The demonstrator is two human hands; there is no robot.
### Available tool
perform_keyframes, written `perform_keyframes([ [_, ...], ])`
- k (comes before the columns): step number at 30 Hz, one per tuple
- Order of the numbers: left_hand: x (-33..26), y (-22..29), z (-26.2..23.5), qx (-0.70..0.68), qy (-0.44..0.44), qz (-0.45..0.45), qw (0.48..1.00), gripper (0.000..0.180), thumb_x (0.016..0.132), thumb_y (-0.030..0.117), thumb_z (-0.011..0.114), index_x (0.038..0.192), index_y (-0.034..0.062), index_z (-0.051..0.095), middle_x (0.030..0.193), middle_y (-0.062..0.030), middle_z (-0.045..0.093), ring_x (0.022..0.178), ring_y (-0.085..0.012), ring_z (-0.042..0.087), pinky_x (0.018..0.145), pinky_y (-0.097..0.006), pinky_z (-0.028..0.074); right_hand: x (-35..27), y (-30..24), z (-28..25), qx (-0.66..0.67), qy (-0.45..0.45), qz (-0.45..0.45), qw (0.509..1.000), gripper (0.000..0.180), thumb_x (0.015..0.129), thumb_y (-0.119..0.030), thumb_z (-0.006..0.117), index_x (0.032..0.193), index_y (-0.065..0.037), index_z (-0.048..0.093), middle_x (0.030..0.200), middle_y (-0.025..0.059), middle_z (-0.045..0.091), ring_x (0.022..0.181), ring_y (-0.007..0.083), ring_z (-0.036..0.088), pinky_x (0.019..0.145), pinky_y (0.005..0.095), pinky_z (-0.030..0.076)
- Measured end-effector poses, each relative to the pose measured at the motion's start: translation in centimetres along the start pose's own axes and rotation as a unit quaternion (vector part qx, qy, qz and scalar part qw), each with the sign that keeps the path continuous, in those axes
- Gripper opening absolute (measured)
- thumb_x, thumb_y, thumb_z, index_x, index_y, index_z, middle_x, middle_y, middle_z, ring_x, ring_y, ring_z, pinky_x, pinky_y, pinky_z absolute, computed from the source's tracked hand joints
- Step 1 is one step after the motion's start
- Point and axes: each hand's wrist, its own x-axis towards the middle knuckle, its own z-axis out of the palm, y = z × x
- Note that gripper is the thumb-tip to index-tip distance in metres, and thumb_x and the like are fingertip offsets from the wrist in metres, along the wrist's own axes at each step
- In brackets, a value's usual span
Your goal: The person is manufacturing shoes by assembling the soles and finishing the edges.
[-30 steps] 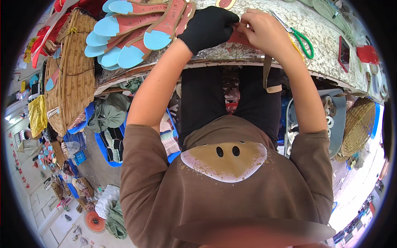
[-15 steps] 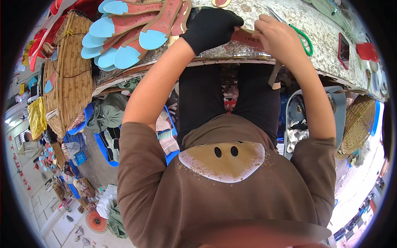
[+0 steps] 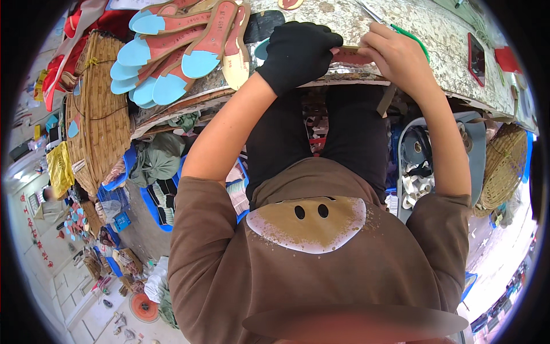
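Note:
Near the table's front edge, both hands work on a reddish-brown shoe insole (image 3: 348,55). My left hand (image 3: 301,57), in a black glove, is closed round one end and hides much of it; a light-blue tip shows beside the glove. My bare right hand (image 3: 395,57) has its fingers pinched on the other end. Below that hand hangs a narrow grey-brown strip (image 3: 386,101), its upper part hidden by the fingers and table edge. To the left lies a pile of similar insoles (image 3: 200,62) with light-blue toe ends, beside one with a cream end (image 3: 235,71).
Green-handled scissors (image 3: 423,45) lie just beyond my right hand. Farther right are a phone in a red case (image 3: 476,60) and a red item (image 3: 506,59). A woven bamboo basket (image 3: 97,114) stands left of the table; another basket (image 3: 500,169) is at the right.
My left hand has shifted slightly right and down, and my right hand slightly right, still holding the insole. The whole view has shifted a little, uncovering more of the cream-ended insole.

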Motion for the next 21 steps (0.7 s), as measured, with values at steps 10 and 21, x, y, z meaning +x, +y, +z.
perform_keyframes([
  [10,3.1,3.4,-1.2,0.05,-0.29,0.004,0.956,0.028,0.091,0.036,0.064,0.097,0.0108,0.074,0.089,-0.0165,0.071,0.082,-0.0353,0.07,0.072,-0.043,0.054,-1.7,0.8,-0.6,0.197,-0.004,0.08,0.977,0.021,0.09,-0.018,0.072,0.082,-0.005,0.056,0.07,0.0012,0.047,0.06,0.0163,0.049,0.056,0.0317,0.038],
  [21,-6.2,4.4,-7.3,-0.183,-0.103,-0.106,0.972,0.023,0.088,0.024,0.071,0.093,0.0014,0.071,0.069,-0.0122,0.056,0.064,-0.0274,0.054,0.061,-0.036,0.042,-6.6,-4.4,1.1,0.508,0.048,0.268,0.817,0.022,0.092,-0.022,0.076,0.086,-0.004,0.064,0.062,-0.011,0.035,0.058,0.0008,0.029,0.053,0.0224,0.022],
])
